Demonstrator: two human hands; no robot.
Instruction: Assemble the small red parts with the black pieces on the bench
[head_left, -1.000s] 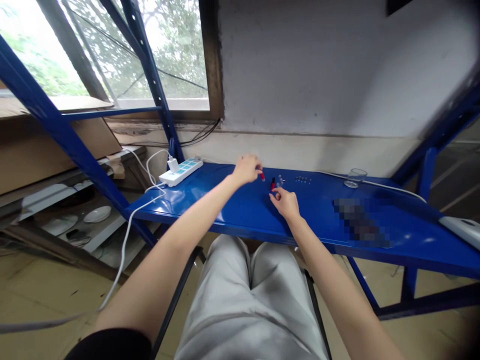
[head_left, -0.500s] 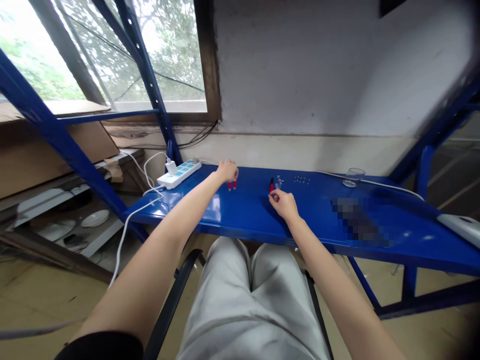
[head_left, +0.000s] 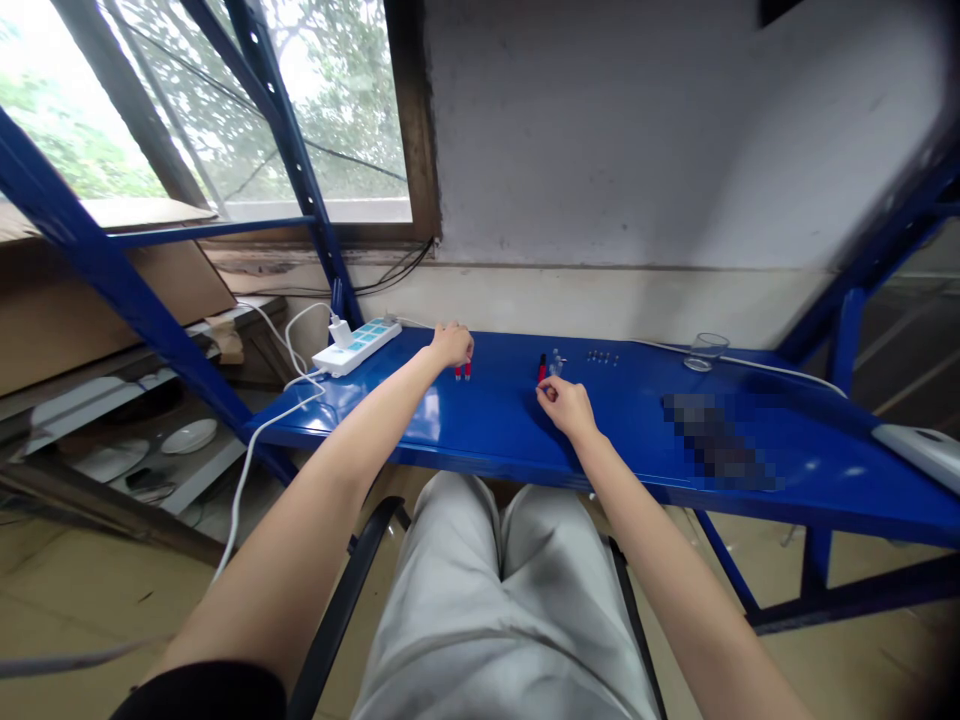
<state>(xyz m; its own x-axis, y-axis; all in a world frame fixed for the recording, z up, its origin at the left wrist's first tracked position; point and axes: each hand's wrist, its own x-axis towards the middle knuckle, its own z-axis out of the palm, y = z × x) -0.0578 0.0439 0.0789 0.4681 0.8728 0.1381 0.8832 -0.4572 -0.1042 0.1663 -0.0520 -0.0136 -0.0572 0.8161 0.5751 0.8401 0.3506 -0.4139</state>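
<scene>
My left hand (head_left: 451, 344) rests on the blue metal shelf (head_left: 480, 425), fingers curled down over two small red pieces (head_left: 463, 372) standing side by side. My right hand (head_left: 566, 405) lies further right with its fingers curled and pinched near a red-and-black piece (head_left: 541, 368). A small clear piece (head_left: 556, 362) stands just beyond it. What the right fingers hold, if anything, is too small to see.
A row of tiny dark parts (head_left: 604, 356) lies behind my right hand. A glass cup (head_left: 705, 351) and a white cable sit at the back right. A white power strip (head_left: 357, 345) lies at the left end. A white object (head_left: 919, 446) rests at the right edge.
My left hand moved left from the middle of the shelf with a red piece; two red pieces now stand beneath it. My right hand stayed in place.
</scene>
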